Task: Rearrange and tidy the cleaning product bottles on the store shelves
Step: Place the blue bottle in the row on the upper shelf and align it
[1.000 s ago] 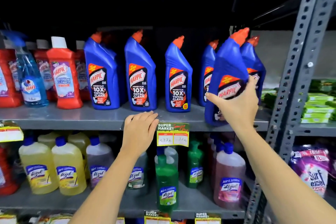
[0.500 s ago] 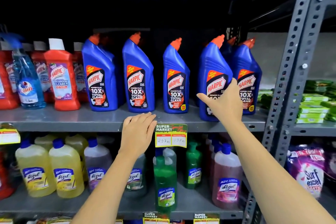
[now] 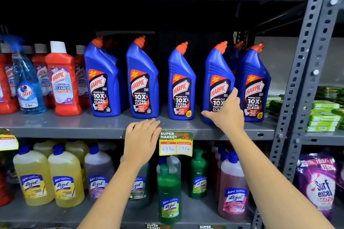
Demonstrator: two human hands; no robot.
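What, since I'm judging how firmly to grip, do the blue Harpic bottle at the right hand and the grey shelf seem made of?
Blue Harpic bottle, held by the right hand: probably opaque moulded plastic with a glossy finish. It shows soft highlights and moulded ribs below the neck. Grey shelf: likely painted steel with a dull satin sheen. It has a thin folded front edge and is bolted to punched uprights.

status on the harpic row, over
Left hand flat on shelf edge. Right hand grips fourth blue Harpic bottle, upright on shelf. Fifth bottle close beside it.

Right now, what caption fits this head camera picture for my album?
A right hand holds a blue Harpic bottle on the grey shelf while the left hand rests on its edge.
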